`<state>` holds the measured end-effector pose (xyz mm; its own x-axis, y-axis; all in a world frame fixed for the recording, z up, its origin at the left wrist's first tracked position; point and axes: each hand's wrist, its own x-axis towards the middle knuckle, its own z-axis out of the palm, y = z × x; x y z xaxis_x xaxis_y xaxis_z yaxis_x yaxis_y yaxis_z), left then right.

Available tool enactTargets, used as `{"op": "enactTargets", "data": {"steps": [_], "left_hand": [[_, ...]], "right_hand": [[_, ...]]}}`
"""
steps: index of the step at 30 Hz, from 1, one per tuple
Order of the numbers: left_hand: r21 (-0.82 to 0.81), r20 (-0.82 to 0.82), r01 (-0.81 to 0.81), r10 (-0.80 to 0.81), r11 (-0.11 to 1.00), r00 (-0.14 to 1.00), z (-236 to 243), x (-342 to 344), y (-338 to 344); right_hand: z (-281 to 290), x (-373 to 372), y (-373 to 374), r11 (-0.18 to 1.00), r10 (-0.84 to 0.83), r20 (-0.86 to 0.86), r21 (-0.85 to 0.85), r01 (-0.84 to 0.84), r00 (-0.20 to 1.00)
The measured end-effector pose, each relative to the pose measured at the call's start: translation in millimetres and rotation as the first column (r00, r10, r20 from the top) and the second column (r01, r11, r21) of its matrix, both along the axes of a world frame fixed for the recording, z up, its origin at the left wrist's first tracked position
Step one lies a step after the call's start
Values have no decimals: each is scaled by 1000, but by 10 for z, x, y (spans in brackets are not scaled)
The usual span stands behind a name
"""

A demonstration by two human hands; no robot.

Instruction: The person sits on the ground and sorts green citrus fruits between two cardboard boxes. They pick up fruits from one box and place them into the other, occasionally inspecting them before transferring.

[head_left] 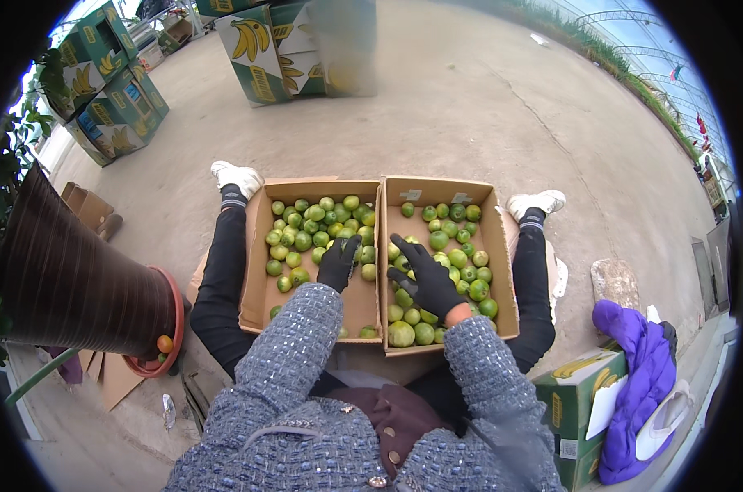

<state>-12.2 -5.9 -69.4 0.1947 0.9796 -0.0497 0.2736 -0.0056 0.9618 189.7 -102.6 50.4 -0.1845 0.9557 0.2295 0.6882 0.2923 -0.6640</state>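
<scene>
Two shallow cardboard boxes stand side by side between my outstretched legs, a left box (257, 271) and a right box (502, 271). Both hold many small round green citrus fruits, like limes; some are yellowish. My left hand (336, 266), in a black glove, reaches over the fruits in the left box, its fingers pointing forward and slightly apart. In the right box, my gloved right hand (430, 280) has its fingers spread above the fruits, near a green citrus fruit (402, 263) between thumb and forefinger. What lies under both palms is hidden.
Stacked green banana cartons (113, 115) stand far left, with more cartons (265, 53) ahead. A large dark plant pot (84, 262) on a red saucer (177, 324) is at left. At right, a purple jacket (638, 385) lies over a green carton (568, 402).
</scene>
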Motion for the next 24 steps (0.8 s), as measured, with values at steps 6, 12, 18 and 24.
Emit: {"op": "enactTargets", "data": {"steps": [6,12,18,24], "left_hand": [[413,-52,141,-132,900,990,36,99,-379],[343,-254,-39,133,939,958,568,66,-56],[409,-756,125,258,904,602,477,-483,838],[219,-817,165,88,962,570,432,-557,1014]], "right_hand": [[-343,-234,134,970,116,43,210,-123,992],[-688,106,89,872,-353,-353,211,441,867],[-820,314,57,790,-574,67,306,531,816],[-810,176,68,816,-520,125,365,448,845]]}}
